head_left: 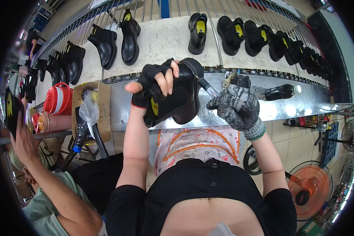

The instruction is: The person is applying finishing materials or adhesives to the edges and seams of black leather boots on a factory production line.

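Black ankle boot (177,98) held up above the metal desk (287,104), left hand (155,80) fingers clamped round its stiff upper, right hand (238,106) fingers closed on a brush (208,88) at the heel; probably light, smooth-skinned, best gripped by the shaft.

Black boot (177,98) looks like smooth, semi-glossy leather. Right hand (238,108) wears a rough grey knit cloth glove, left hand (155,84) a matt black fingerless one. Worktop (287,106) is shiny sheet metal.
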A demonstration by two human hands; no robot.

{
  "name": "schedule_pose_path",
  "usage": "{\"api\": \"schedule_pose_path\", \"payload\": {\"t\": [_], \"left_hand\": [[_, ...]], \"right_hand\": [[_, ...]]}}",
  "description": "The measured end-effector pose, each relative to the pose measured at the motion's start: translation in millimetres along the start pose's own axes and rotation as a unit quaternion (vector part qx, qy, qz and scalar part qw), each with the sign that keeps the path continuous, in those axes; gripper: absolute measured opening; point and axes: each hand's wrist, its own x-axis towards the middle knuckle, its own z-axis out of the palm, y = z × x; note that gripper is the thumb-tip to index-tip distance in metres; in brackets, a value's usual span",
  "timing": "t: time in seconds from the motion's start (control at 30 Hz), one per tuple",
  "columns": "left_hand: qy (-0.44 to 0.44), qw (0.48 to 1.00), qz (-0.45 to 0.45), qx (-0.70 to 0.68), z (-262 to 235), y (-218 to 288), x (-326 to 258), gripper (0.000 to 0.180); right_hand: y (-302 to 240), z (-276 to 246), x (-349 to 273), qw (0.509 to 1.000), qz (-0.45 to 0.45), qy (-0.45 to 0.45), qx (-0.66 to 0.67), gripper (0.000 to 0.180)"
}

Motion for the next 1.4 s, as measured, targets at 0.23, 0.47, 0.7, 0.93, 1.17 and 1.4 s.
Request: {"api": "schedule_pose_path", "payload": {"t": [0.23,0.47,0.7,0.93,1.17,1.4], "left_hand": [[0.182,0.981,0.019,-0.067,-17,-7,-21,0.092],[0.234,0.96,0.004,-0.155,-34,-11,-41,0.094],[0.223,0.959,-0.009,-0.176,-57,-17,-63,0.091],[0.264,0.939,-0.032,-0.218,-80,-28,-97,0.09],[0.332,0.913,-0.086,-0.22,-97,-31,-122,0.089],[0.47,0.852,-0.146,-0.176,-103,-28,-131,0.091]], "right_hand": [[8,52,3,1.0,0.028,0.009,-0.008,0.024],[15,73,6,0.989,0.014,0.052,0.14,0.02],[16,88,3,0.938,0.068,0.005,0.34,0.019],[23,102,-11,0.92,0.133,-0.035,0.366,0.029],[21,112,-25,0.871,0.183,-0.015,0.457,0.036],[16,115,-36,0.86,0.229,-0.019,0.456,0.037]]}}
